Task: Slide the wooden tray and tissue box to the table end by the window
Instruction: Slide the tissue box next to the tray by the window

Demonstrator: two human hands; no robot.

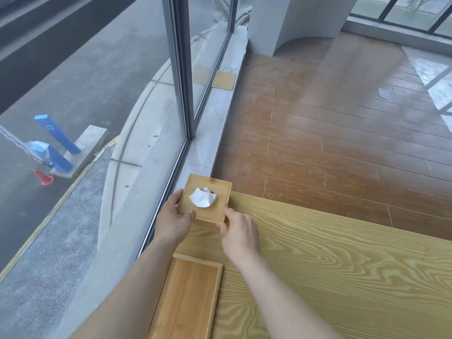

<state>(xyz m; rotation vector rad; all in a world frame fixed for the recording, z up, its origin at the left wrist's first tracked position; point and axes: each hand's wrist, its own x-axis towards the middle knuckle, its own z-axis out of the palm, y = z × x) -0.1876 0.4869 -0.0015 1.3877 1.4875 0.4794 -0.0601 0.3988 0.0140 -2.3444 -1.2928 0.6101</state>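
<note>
A square wooden tissue box [215,210] with a white tissue [203,197] poking out of its top stands at the table's far corner beside the window. My left hand [175,217] grips its left side, thumb on the near top edge. My right hand [238,228] holds its near right corner, fingers against the side. A flat wooden tray [187,299] lies closer to me along the table's left edge, between my forearms; no hand touches it.
The light wood-grain table [318,265] stretches right and toward me. A floor-to-ceiling window [181,94] runs along the left, with a pale sill [210,133] below. Brown plank floor [330,130] lies beyond the table's far edge.
</note>
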